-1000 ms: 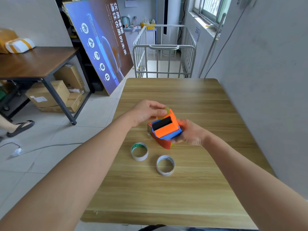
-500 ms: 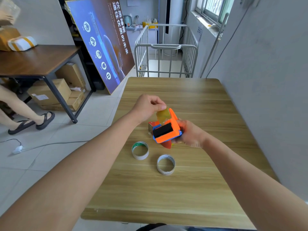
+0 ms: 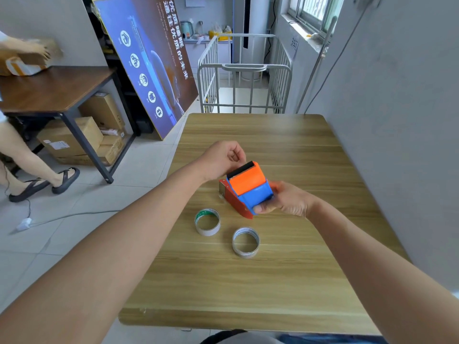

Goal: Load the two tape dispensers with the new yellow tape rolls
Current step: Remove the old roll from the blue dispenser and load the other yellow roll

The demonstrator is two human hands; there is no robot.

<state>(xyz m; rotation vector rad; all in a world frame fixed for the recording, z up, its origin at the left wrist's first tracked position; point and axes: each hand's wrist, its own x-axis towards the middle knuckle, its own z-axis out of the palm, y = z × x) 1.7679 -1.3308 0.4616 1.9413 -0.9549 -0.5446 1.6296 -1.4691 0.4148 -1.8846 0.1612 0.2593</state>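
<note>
Right hand (image 3: 285, 202) grips orange-blue dispenser (image 3: 249, 187), left hand (image 3: 223, 161) loosely curled at its head — tape-threading step, likely; next, press the tape end down.

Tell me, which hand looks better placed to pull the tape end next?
Probably the left hand: it sits curled, seemingly free, by the black front edge of the orange-and-blue plastic tape dispenser, while the right hand grips that dispenser's body.

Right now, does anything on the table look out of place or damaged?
Nothing looks damaged. Two empty cores stand on the table, and a red dispenser lies partly hidden behind the orange-and-blue one in the right hand.
</note>
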